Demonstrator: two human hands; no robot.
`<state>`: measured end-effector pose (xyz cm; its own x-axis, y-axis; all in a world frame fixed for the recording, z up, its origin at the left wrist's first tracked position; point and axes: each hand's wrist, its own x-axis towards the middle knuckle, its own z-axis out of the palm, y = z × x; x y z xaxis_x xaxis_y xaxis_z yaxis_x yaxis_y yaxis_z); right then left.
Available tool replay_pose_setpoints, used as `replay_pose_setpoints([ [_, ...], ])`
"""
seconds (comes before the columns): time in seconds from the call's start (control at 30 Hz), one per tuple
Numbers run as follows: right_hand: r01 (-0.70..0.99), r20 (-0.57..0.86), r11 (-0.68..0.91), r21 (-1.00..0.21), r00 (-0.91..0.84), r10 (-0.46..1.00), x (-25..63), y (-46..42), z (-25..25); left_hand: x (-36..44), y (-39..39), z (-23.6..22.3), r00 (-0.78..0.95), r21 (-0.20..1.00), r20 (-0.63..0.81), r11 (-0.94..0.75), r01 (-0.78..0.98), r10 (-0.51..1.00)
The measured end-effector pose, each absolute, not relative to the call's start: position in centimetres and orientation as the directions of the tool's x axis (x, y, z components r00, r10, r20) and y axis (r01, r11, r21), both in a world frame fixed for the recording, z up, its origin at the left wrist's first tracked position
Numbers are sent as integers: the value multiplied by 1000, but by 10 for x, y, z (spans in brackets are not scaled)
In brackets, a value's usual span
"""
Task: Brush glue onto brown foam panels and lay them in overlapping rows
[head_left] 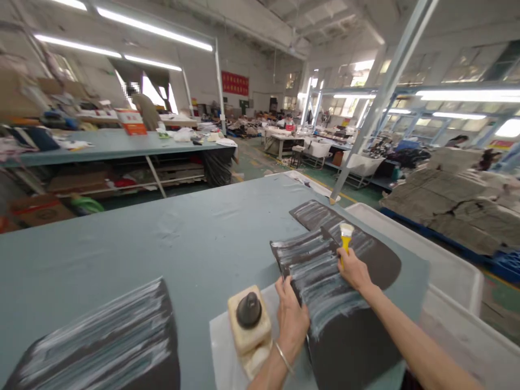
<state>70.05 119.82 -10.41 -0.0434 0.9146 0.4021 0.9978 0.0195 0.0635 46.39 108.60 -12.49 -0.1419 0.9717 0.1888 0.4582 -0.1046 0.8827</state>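
Observation:
My right hand (354, 271) is closed round the yellow handle of a paintbrush (345, 238), its pale bristles pointing up and away. Below it lies a dark curved sheet (345, 346), streaked with whitish wet-looking strokes across its upper part. The left edge of that sheet is gripped by my left hand (291, 314), slightly lifting it. Another dark streaked sheet (376, 260) lies partly beneath, at the far right. Just left of my left hand stands a cream plastic container (239, 309) with a black conical cap (248, 310), on a white sheet (219, 341).
One more streaked dark sheet (122, 336) rests at the table's left front. White bins (455, 265) stand along the right side of the blue-green table (195, 244). A metal post (377, 108) rises at the far corner. Beyond, a person (146, 108) stands behind another table (109, 142).

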Motion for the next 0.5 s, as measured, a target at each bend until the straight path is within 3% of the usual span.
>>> replay_pose_setpoints([
  [0.23,987,429,125,-102,-69,901,664,1368,-66,464,1216,-103,-362,851,270,-45,523,892],
  [0.4,973,317,78,-217,-5,949,656,1407,-92,461,1262,-114,-561,833,12,302,463,827],
  [0.5,972,314,113,-208,-44,949,659,1398,-127,467,1249,-126,-592,848,21,299,438,806],
])
